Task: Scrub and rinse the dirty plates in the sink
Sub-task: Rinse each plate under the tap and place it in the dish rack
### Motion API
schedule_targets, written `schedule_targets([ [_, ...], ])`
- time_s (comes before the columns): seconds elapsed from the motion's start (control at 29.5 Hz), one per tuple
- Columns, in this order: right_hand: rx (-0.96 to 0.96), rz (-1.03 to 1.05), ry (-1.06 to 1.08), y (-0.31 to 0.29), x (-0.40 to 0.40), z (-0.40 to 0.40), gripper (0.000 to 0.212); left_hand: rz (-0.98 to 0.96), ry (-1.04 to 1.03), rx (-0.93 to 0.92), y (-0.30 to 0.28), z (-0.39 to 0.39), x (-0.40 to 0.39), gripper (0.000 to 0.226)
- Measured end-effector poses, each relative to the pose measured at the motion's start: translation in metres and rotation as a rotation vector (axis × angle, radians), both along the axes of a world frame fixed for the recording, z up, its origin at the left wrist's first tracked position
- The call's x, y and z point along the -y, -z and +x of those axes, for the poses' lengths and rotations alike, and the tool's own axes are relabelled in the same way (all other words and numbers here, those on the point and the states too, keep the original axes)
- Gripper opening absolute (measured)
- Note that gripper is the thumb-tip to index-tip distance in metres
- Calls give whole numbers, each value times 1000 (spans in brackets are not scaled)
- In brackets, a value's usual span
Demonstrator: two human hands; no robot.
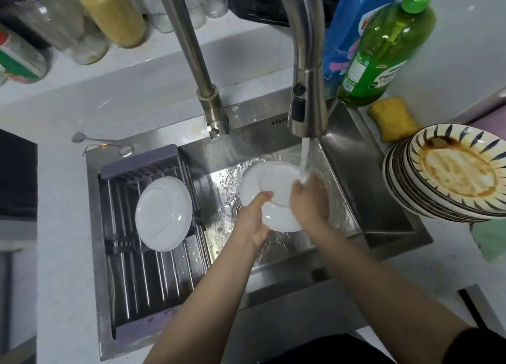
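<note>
I see the left hand (253, 213) with fingers curled round the near-left rim of a white plate (276, 215) held over the sink (342, 199), and the right hand (309, 199) with fingers curved over its right edge under the tap (306, 111) stream; whether one plate or two overlapped is in hand, I cannot tell. Judged progress: early, rinse in hand, one clean plate (163, 213) on the rack (131, 281), the stack (451, 174) on the right surface unwashed. Counts: one racked, one or two in hand, one stack of roughly six or more patterned plates, top one sauce-stained; one sponge (391, 117), two bottles.
</note>
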State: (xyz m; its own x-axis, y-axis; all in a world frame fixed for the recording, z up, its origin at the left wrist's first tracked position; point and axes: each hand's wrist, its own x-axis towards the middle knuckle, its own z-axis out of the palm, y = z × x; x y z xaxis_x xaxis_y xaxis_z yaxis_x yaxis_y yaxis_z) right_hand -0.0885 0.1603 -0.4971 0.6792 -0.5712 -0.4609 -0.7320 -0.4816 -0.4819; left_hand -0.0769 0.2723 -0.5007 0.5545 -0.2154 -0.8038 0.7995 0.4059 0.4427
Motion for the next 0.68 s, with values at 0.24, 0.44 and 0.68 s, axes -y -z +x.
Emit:
schedule_targets([
  [0.24,77,-142,-84,1,-10,-9,71,8,73,8,-6,1,5,28],
  [0.44,46,29,-174,1,36,11,64,55,285,71,-12,9,-8,18],
  [0.68,-30,91,-188,-7,25,15,89,221,511,220,-16,0,0,28],
])
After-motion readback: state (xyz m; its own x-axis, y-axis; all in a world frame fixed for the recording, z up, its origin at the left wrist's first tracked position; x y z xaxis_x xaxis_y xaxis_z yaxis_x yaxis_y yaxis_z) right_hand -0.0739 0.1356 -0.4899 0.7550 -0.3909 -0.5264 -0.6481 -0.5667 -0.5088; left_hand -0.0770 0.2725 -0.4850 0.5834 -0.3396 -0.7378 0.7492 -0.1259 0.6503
